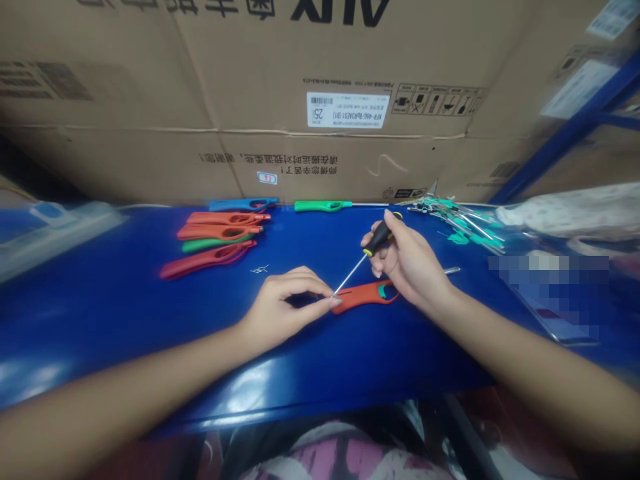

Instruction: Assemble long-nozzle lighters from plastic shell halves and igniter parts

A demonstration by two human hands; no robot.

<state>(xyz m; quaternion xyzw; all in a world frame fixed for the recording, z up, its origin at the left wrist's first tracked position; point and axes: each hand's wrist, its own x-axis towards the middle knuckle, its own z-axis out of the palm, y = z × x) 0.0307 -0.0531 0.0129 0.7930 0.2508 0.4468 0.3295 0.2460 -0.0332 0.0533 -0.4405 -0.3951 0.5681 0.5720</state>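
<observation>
An orange long-nosed lighter (357, 297) lies on the blue table, with a teal trigger showing in its loop. My left hand (285, 303) pinches the lighter's left end between thumb and fingers. In my right hand (407, 257) is a screwdriver (379, 240) with a black and yellow handle. Its shaft slants down to the left, and its tip meets the lighter's end beside my left thumb. Whether a screw sits under the tip is hidden. Beyond my right wrist, a metal rod end (453, 270) sticks out. Several small metal pieces (259, 269) lie left of my left hand.
Several lighter bodies, including a red one (207, 260) and a blue one (240, 205), lie at the back left. A green lighter (323, 206) lies against the cardboard box (240, 87). Teal-and-metal parts (463, 223) are piled at back right, near a blue metal post (565, 133).
</observation>
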